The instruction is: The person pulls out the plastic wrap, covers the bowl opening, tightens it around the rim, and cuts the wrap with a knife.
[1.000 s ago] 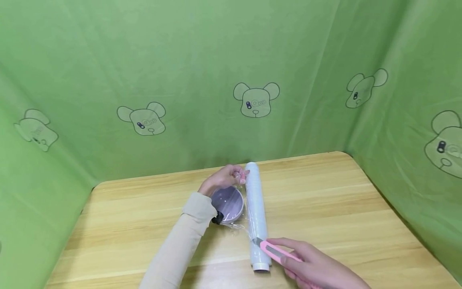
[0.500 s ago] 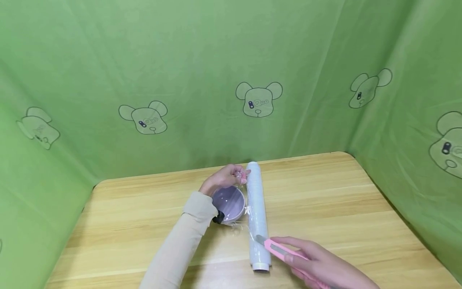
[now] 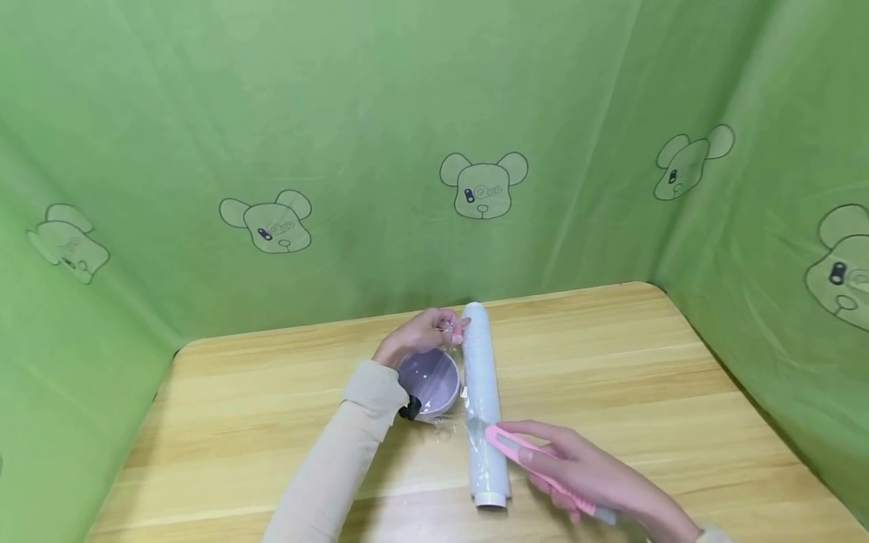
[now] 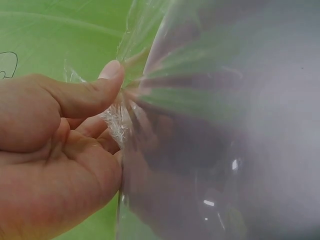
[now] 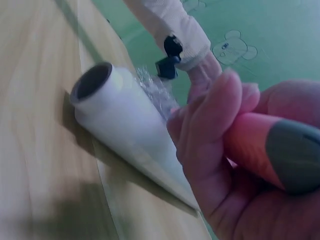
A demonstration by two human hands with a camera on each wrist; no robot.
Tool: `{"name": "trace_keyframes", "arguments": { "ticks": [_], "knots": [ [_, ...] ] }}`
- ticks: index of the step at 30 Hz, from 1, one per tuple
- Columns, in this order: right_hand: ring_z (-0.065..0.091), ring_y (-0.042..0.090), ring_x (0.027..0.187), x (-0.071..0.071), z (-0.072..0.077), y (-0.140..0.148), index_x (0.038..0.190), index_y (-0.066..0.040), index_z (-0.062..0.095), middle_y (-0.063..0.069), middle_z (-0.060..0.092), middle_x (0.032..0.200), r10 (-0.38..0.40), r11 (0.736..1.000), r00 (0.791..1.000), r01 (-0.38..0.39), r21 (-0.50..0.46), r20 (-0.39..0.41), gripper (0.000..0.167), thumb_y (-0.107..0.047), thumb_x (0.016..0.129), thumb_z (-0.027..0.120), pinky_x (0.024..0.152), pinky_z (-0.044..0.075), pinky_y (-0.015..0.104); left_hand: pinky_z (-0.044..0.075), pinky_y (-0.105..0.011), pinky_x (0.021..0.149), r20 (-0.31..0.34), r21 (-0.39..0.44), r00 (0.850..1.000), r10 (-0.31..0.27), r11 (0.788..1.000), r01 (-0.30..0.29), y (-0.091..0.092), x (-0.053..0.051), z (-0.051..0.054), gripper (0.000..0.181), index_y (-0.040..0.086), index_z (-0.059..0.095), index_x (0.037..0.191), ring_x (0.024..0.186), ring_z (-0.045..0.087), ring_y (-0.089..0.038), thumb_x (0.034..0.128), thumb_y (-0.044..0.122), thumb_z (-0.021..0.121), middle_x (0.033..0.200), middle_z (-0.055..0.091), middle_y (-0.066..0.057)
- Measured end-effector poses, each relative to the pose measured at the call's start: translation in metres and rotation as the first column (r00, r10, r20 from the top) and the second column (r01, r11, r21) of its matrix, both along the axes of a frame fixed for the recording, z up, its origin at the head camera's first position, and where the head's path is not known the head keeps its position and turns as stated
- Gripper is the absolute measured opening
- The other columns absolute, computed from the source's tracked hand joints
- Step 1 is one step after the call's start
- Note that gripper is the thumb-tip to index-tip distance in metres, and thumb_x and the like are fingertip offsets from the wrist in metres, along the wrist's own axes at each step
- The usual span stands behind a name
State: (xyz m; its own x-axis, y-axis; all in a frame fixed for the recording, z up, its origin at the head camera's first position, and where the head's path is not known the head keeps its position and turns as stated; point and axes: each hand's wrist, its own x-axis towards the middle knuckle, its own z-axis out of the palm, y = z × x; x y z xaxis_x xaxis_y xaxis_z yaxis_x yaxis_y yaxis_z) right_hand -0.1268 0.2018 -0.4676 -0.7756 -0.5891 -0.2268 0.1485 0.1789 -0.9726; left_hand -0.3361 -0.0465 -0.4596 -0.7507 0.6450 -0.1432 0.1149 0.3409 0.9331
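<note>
My left hand [image 3: 429,332] pinches bunched plastic wrap [image 4: 116,122] between thumb and fingers, near the far end of the roll. Clear film stretches from there over a pale purple bowl [image 3: 429,383] beneath my wrist. Just right of the bowl lies a long white roll of cling film [image 3: 480,362], its hollow end [image 5: 92,86] showing in the right wrist view. My right hand [image 3: 570,467] grips a pink utility knife [image 3: 512,446], whose grey butt end [image 5: 295,155] faces the right wrist camera. The knife's blade [image 3: 477,424] lies over the roll's near half, against the film.
The wooden table [image 3: 271,422] extends on both sides of the roll. Green curtains [image 3: 366,151] with bear-head outlines stand behind it and at the sides. A black wrist camera [image 3: 410,408] sits at my left cuff, close to the bowl's rim.
My right hand has moved the utility knife away from me along the roll, up toward its middle. The left hand keeps its pinch in about the same place.
</note>
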Motion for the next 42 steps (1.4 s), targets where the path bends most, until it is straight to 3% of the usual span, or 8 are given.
{"name": "trace_keyframes", "arguments": {
  "ticks": [4,11,16,19,23,30,35,42],
  "knots": [
    [0.048,0.005,0.045,0.007,0.001,-0.006,0.156,-0.008,0.042,0.003,0.06,0.068,0.036,0.999,0.999,-0.036,0.005,0.041,0.05,-0.021,0.108,0.052,0.037,0.046,0.019,0.038,-0.039,0.119,-0.001,0.01,1.0,0.005,1.0,-0.005,0.0,0.0,0.001,0.008,-0.005,0.058,0.095,0.143,0.044,-0.033,0.0935,-0.013,0.058,0.15,0.049,-0.026],
    [0.042,0.0,0.046,0.029,0.004,-0.008,0.154,-0.015,0.048,-0.01,0.047,0.061,0.093,0.995,0.994,-0.091,0.046,-0.054,0.043,-0.021,0.111,0.047,0.034,0.033,0.018,0.048,-0.033,0.11,0.013,0.0,1.0,0.003,1.0,-0.003,0.0,0.0,0.0,0.008,-0.005,0.056,0.094,0.144,0.044,-0.032,0.0948,-0.012,0.057,0.15,0.048,-0.026],
    [0.044,-0.001,0.05,0.038,0.007,-0.003,0.154,-0.022,0.048,-0.011,0.049,0.063,0.083,0.992,0.994,-0.076,0.097,-0.075,0.043,-0.023,0.112,0.045,0.04,0.041,0.02,0.051,-0.032,0.104,-0.018,-0.018,1.0,0.004,1.0,-0.004,0.002,-0.003,0.0,0.008,-0.003,0.056,0.093,0.143,0.045,-0.031,0.0955,-0.01,0.058,0.149,0.049,-0.024],
    [0.061,0.004,0.076,0.042,0.007,0.004,0.155,-0.018,0.046,0.0,0.07,0.097,0.082,0.996,0.995,-0.081,0.038,-0.048,0.044,-0.018,0.112,0.042,0.065,0.052,0.016,0.043,-0.034,0.114,-0.036,-0.019,0.999,-0.005,1.0,0.005,0.003,-0.004,-0.001,0.007,-0.003,0.056,0.093,0.143,0.045,-0.032,0.0955,-0.01,0.057,0.148,0.049,-0.025],
    [0.058,0.013,0.118,0.048,0.001,0.017,0.155,-0.013,0.046,0.009,0.057,0.147,0.097,0.993,0.995,-0.095,-0.067,0.028,0.044,-0.012,0.111,0.04,0.097,0.047,0.018,0.035,-0.037,0.12,-0.042,-0.017,0.999,-0.012,1.0,0.011,0.003,-0.004,0.0,0.006,-0.005,0.055,0.093,0.143,0.044,-0.033,0.095,-0.01,0.057,0.148,0.049,-0.027],
    [0.067,0.012,0.1,0.053,-0.016,0.026,0.158,-0.007,0.038,0.007,0.07,0.116,0.223,0.932,0.964,-0.169,-0.321,0.142,0.048,-0.006,0.11,0.033,0.081,0.058,0.021,0.037,-0.039,0.119,-0.041,-0.028,0.999,0.002,1.0,-0.004,0.001,-0.002,0.0,0.005,-0.004,0.056,0.095,0.142,0.045,-0.033,0.0966,-0.007,0.058,0.149,0.05,-0.025],
    [0.06,0.013,0.111,0.049,0.005,0.026,0.157,-0.015,0.041,0.017,0.054,0.144,-0.02,0.998,0.994,0.027,-0.063,0.106,0.046,-0.018,0.112,0.041,0.09,0.053,0.021,0.035,-0.039,0.12,-0.025,-0.035,1.0,0.013,0.999,-0.014,0.0,-0.002,0.0,0.006,-0.002,0.057,0.094,0.143,0.045,-0.033,0.096,-0.007,0.059,0.15,0.049,-0.022],
    [0.048,0.005,0.055,0.039,0.015,0.006,0.156,-0.018,0.044,-0.003,0.057,0.075,-0.055,0.998,0.992,0.054,0.012,0.117,0.045,-0.026,0.111,0.045,0.043,0.04,0.016,0.034,-0.04,0.121,-0.013,-0.032,1.0,0.005,0.999,-0.005,0.0,-0.001,0.001,0.004,-0.004,0.058,0.097,0.143,0.044,-0.034,0.096,-0.007,0.06,0.15,0.049,-0.024]
  ]
}}
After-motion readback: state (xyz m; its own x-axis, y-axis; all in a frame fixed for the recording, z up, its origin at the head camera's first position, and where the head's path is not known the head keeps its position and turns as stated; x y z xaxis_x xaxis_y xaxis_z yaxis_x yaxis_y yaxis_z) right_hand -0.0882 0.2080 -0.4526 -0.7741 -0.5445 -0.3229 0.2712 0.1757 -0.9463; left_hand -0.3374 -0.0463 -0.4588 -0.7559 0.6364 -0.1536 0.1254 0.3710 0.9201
